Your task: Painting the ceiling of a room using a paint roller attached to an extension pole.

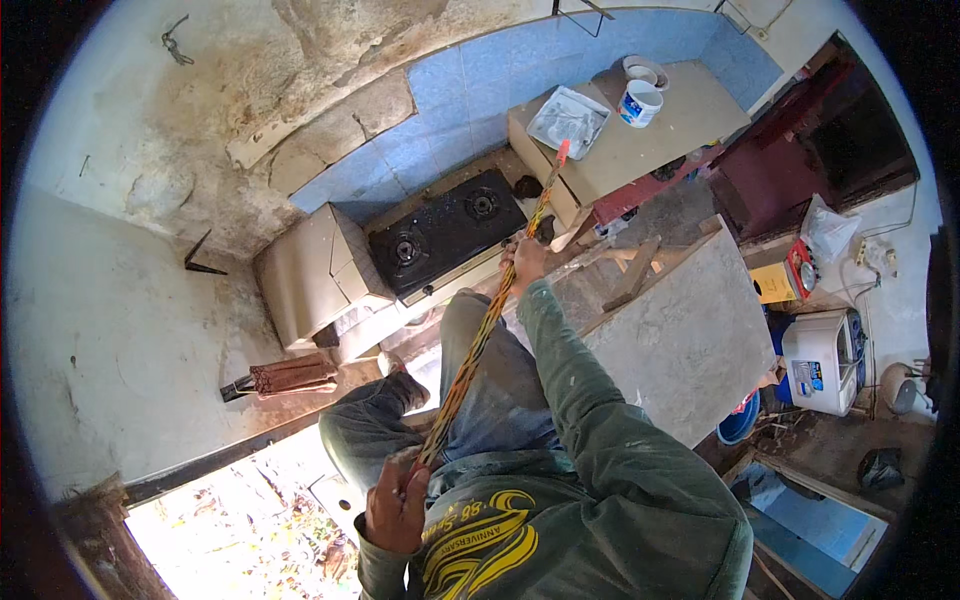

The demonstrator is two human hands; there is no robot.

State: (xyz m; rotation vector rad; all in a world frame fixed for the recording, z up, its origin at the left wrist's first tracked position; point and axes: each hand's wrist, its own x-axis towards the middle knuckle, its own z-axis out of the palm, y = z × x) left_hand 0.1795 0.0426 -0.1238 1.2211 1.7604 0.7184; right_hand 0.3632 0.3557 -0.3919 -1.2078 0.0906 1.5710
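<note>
A long thin pole (470,370) patterned in yellow, orange and black runs slantwise from my lap up to the right. My left hand (397,508) is closed round its near end, by my shirt. Farther up, my right hand (527,264) grips the pole, with that arm stretched forward past the stove. The red far end of the pole meets the edge of a shallow paint tray (590,108) smeared with white and grey. Whether a roller is fixed to that end, I cannot tell. Beside the tray stands a white paint tub (640,104).
The tray and tubs stand on a beige counter (680,125) against blue wall tiles. A black two-burner stove (445,238) lies ahead. To my right is a grey slab-like tabletop (685,330); a folded brown umbrella (293,377) is at left.
</note>
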